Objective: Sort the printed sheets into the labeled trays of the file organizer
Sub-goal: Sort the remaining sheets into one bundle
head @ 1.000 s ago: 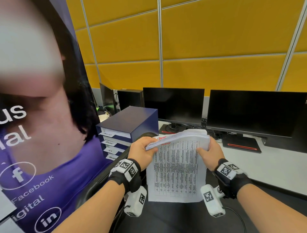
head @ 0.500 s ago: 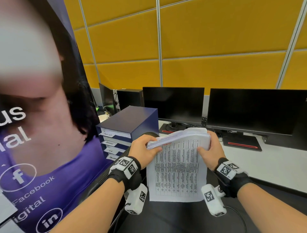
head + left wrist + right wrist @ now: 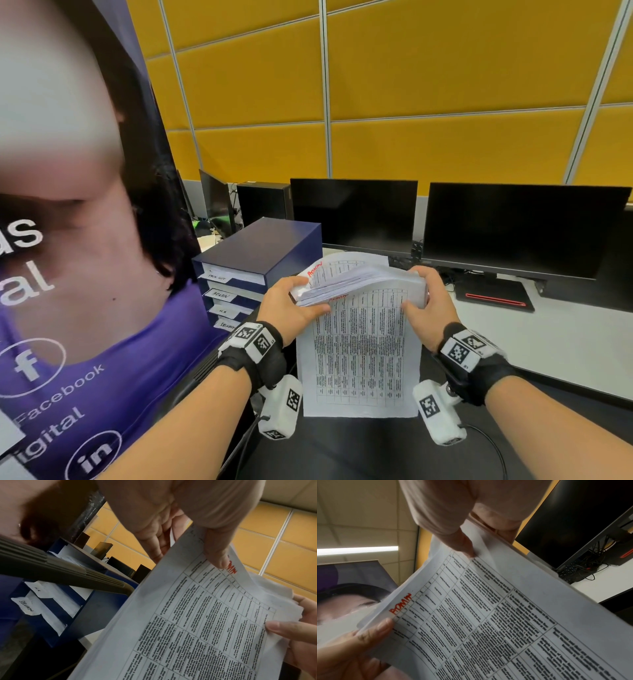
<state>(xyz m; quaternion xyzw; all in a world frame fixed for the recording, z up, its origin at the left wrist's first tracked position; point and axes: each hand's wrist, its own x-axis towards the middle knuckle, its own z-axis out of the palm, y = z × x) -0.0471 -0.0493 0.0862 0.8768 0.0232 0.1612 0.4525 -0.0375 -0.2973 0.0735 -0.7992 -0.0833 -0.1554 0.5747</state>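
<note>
Printed sheets: a thick stack of white paper sheets (image 3: 359,284) printed with black tables, held up in the air between both hands, in front of the desk edge and just right of the organizer.
Front sheet: one white table-printed sheet (image 3: 359,356) hangs down toward the person from the stack; red handwriting "ADMIN" sits at its top left corner.
Sheet behind: another sheet at the back of the stack also bears a red "ADMIN" mark at its corner.
Left hand (image 3: 291,308): fingers curled round the stack's left edge, thumb pressed on the front sheet's top corner beside the red word, the stack clamped between thumb and fingers.
Right hand (image 3: 424,301): curled round the stack's right edge, thumb on the front sheet, fingers behind, gripping firmly.
File organizer: a dark blue box-shaped organizer (image 3: 267,246) with stacked trays stands on the white desk (image 3: 565,329), left of the hands and apart from the stack.
Tray labels: white handwritten tags on each tray front; "ADMIN" reads on the second tray, the others are too small to be sure.
Trays: white paper lies in the lower trays, seen from the left wrist.
Monitors: two dark black screens (image 3: 513,226) stand behind on the desk.
Banner: a purple printed banner (image 3: 68,342) fills the left side.
</note>
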